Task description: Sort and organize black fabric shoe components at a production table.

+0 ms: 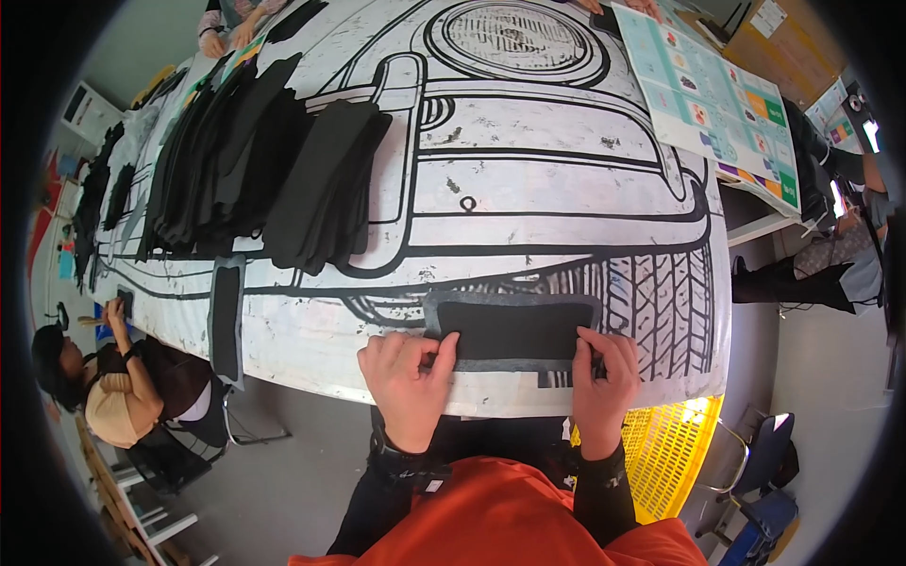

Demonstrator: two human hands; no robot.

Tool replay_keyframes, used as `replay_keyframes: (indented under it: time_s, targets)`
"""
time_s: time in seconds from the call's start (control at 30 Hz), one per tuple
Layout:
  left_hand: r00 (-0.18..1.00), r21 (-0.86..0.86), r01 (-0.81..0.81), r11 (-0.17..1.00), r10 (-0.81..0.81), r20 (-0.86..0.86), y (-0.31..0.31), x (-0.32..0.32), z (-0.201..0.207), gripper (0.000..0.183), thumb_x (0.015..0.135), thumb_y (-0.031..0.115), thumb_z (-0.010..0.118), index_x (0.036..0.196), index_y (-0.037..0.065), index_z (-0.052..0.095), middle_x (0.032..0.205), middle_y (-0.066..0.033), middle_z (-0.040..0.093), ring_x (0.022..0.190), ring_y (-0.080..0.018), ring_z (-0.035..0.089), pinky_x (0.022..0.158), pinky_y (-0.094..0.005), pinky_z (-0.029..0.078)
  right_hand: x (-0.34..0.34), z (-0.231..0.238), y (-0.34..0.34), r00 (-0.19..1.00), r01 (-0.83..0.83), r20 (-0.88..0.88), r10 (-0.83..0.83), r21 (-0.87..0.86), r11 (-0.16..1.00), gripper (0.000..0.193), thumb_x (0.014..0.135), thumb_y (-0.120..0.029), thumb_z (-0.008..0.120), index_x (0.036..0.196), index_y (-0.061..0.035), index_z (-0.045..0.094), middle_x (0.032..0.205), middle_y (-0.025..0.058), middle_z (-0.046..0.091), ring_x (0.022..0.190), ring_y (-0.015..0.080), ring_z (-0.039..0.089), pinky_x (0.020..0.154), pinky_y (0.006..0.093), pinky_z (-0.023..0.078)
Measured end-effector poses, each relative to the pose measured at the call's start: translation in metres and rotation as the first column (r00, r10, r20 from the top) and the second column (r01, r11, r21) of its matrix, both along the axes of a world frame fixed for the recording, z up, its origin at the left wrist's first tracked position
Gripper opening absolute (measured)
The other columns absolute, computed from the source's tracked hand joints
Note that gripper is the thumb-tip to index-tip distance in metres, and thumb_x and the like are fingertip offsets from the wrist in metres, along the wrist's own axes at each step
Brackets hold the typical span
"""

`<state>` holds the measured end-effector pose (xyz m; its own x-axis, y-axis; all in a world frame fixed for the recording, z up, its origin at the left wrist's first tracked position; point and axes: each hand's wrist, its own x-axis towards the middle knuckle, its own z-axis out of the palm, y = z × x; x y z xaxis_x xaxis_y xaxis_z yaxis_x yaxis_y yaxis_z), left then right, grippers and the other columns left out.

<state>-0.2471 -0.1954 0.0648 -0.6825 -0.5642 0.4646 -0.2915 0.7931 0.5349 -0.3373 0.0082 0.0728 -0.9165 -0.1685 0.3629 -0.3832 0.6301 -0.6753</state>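
Note:
In front of me on the table lies a black rectangular panel (514, 331) on a larger grey backing piece (510, 299), whose border shows all around it. My left hand (408, 382) pinches the near left corner between thumb and fingers. At the right end, my right hand (607, 377) pinches the edge in the same way. Whether each pinch takes in both layers, I cannot tell. A similar black strip on a grey backing (226, 321) lies to the left, its near end reaching past the table edge.
Stacks of black cut pieces (326, 179) cover the table's (557, 212) left half. Printed sheets (713, 104) lie at the far right. A yellow plastic basket (675, 453) stands below the near right edge. Another person (142, 387) sits at the left; more hands (226, 33) show across the table.

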Motion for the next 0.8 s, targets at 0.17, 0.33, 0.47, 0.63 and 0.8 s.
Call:
replay_keyframes:
  time_s: [0.17, 0.33, 0.47, 0.63, 0.8]
  targets:
    - [1.0, 0.007, 0.0, 1.0, 0.0, 0.018, -0.0008, 0.0013, 0.0009, 0.025, 0.074, 0.018, 0.088, 0.07, 0.014, 0.064, 0.069, 0.0036, 0.054, 0.071, -0.0202, 0.049, 0.071, -0.0372, 0.035, 0.0016, 0.0016, -0.0012, 1.0, 0.01, 0.017, -0.01, -0.002, 1.0, 0.018, 0.082, 0.004, 0.071, 0.097, -0.0051, 0.074, 0.086, 0.0076, 0.065, 0.08, 0.0253, 0.06, 0.071, 0.0347, 0.05]
    - [1.0, 0.003, -0.002, 1.0, 0.002, 0.008, -0.0003, 0.0, 0.002, 0.027, 0.073, 0.016, 0.088, 0.07, 0.013, 0.062, 0.068, 0.0024, 0.053, 0.07, -0.0214, 0.049, 0.071, -0.0376, 0.035, 0.0016, 0.0013, -0.0015, 1.0, 0.007, 0.024, -0.007, 0.002, 1.0, 0.018, 0.082, 0.004, 0.071, 0.097, -0.0049, 0.074, 0.086, 0.0075, 0.065, 0.08, 0.0252, 0.06, 0.072, 0.0347, 0.05]
    - [1.0, 0.008, 0.0, 1.0, 0.0, 0.013, -0.0001, -0.0009, 0.0041, 0.028, 0.073, 0.015, 0.088, 0.07, 0.012, 0.06, 0.067, 0.001, 0.051, 0.07, -0.0229, 0.048, 0.071, -0.0381, 0.036, 0.0012, 0.0023, -0.0015, 1.0, 0.007, 0.023, -0.007, 0.001, 1.0, 0.018, 0.082, 0.004, 0.071, 0.097, -0.0048, 0.074, 0.086, 0.0074, 0.065, 0.08, 0.0253, 0.06, 0.072, 0.0348, 0.05]
    - [1.0, 0.006, -0.007, 1.0, 0.007, 0.021, 0.0002, -0.0011, 0.0043, 0.028, 0.073, 0.015, 0.088, 0.07, 0.012, 0.06, 0.067, 0.0012, 0.051, 0.07, -0.0227, 0.048, 0.071, -0.038, 0.036, 0.0004, 0.0032, -0.0018, 1.0, -0.002, 0.014, 0.002, -0.004, 1.0, 0.018, 0.082, 0.005, 0.071, 0.097, -0.0045, 0.074, 0.085, 0.0077, 0.065, 0.08, 0.0259, 0.06, 0.072, 0.0352, 0.05]
    - [1.0, 0.011, -0.009, 1.0, 0.008, 0.025, 0.0008, -0.0019, 0.0027, 0.028, 0.073, 0.015, 0.088, 0.07, 0.013, 0.06, 0.067, 0.0013, 0.051, 0.07, -0.0225, 0.049, 0.072, -0.038, 0.036, 0.0005, 0.0035, -0.0016, 1.0, -0.004, 0.019, 0.004, 0.001, 1.0, 0.018, 0.082, 0.005, 0.071, 0.096, -0.0044, 0.074, 0.085, 0.0078, 0.066, 0.08, 0.0262, 0.06, 0.072, 0.0355, 0.05]
